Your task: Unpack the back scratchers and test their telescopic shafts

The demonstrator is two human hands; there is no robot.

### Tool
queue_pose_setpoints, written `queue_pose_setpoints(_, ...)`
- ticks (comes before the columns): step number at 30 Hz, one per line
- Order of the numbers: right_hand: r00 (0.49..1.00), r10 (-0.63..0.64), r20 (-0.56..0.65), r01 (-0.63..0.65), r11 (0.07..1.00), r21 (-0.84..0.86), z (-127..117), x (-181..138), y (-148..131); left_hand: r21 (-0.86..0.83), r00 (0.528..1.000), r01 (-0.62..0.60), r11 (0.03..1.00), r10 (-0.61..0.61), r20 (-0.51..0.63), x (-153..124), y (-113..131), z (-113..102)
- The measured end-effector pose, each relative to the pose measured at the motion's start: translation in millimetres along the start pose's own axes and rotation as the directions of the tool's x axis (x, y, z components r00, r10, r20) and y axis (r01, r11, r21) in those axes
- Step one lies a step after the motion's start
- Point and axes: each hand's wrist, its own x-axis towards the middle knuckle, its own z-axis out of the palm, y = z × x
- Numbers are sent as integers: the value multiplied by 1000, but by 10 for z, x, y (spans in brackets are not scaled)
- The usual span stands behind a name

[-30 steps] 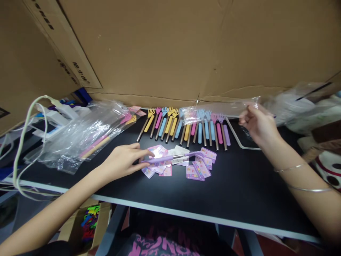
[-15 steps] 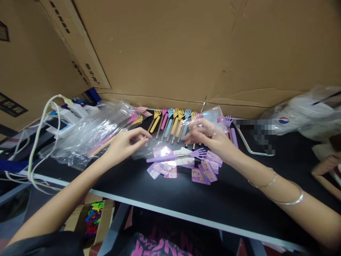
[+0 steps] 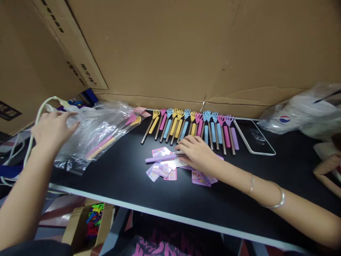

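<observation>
Now the right hand (image 3: 195, 153) grasps the purple back scratcher (image 3: 160, 159) mid-desk (image 3: 133, 177), while the left hand (image 3: 53, 129), fingers loose, rests on plastic bags (image 3: 98, 131) near the desk's left edge

Light fell dim and even from above; the black table (image 3: 128, 177) showed a faint sheen; glare whitened the clear bags (image 3: 93, 131); edges bowed with wide-angle distortion; the left hand (image 3: 53, 129) and far right corner were softly blurred.

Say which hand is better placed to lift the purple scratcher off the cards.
Right, probably. The right hand rests on the purple scratcher. The left hand is far off, on the plastic bags.
</observation>
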Motion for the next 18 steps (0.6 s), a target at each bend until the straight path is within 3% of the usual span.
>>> queue_pose_setpoints(4,992,-112,-60,98,974,-205,177,130,-82,2,980,-85,996,84,-181,-22,208,60)
queue_pose_setpoints(7,981,-164,-103,129,952,-278,166,170,-100,-6,946,-162,987,154,-286,12,325,147)
queue_pose_setpoints(13,976,-136,-169,98,972,-213,-102,9,-101,-17,928,-309,951,297,-223,-45,677,106)
queue_pose_setpoints(16,976,-121,-181,77,969,-237,-220,-87,-89,-1,859,-437,899,418,-295,-244,1017,-51)
queue_pose_setpoints(18,978,-104,-183,56,966,-253,-273,-122,-98,-7,764,-590,808,554,-331,-453,1291,-153)
